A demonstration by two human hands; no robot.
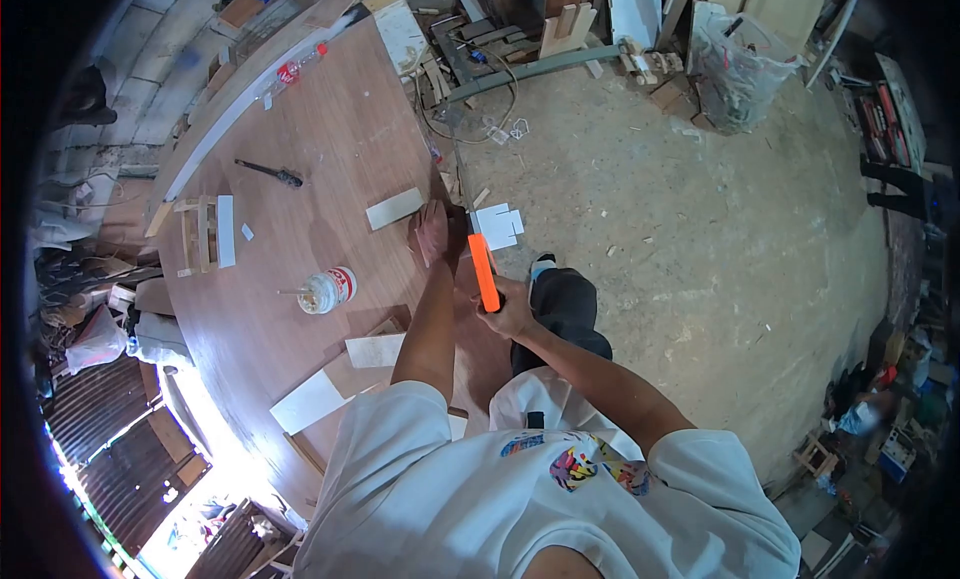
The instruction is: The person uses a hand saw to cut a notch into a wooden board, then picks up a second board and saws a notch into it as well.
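Observation:
My right hand (pixel 508 311) is closed around the orange handle (pixel 483 271) of a saw. The saw's thin blade (pixel 463 174) points away from me, along the edge of the wooden table (pixel 340 169). Close to the blade, my left hand (pixel 437 233) presses down at that edge with its fingers bent. Whatever lies under those fingers is hidden. Just beyond the left fingertips is a pale wood block (pixel 394 208). A white notched piece (pixel 497 226) shows past the table edge, right of the blade.
On the table are a jar with a red label (pixel 328 290), a dark-handled brush (pixel 270 172), a small wooden frame (pixel 203 233), a plastic bottle (pixel 288 71) and white-faced boards (pixel 312 401). A bag of scraps (pixel 742 69) stands on the floor among offcuts. Another person's legs (pixel 895 189) show far right.

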